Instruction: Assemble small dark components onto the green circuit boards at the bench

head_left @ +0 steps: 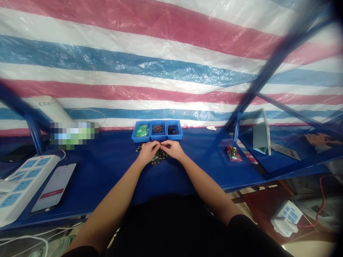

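A red, white and blue striped tarpaulin [171,64] spans the upper frame. At lower left, a smartphone [55,189], screen lit, lies beside a white power strip [23,185]. Crumpled white tissue [211,127] sits right of centre; another power strip [288,217] occupies the lower right.

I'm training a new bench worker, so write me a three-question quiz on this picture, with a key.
1. Count: how many blue bins stand in the row just beyond the left hand and right hand?

2. True or false: the phone lies to the right of the large white power strip.

3. Choose: which bin holds the green contents?
A. left
B. middle
C. right

Key: 1. Three. 2. True. 3. A.
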Demonstrator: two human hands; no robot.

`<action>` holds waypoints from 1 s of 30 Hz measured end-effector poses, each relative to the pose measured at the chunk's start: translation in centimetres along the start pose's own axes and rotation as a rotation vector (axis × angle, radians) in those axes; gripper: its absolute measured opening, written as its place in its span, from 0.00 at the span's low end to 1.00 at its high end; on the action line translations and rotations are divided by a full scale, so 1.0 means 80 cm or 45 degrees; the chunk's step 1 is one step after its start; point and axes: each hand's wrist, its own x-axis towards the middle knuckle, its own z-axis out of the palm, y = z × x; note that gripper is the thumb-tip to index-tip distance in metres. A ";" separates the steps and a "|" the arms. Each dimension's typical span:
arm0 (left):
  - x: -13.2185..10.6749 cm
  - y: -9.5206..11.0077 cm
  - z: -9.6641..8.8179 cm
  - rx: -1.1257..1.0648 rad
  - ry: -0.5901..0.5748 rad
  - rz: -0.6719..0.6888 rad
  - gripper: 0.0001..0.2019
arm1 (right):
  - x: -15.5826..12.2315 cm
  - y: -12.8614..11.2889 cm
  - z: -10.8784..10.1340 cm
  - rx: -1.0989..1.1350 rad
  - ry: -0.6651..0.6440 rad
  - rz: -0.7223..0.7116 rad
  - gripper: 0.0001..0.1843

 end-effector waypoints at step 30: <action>0.000 0.001 -0.002 -0.016 -0.007 -0.010 0.14 | 0.001 0.003 0.002 -0.038 0.010 0.002 0.14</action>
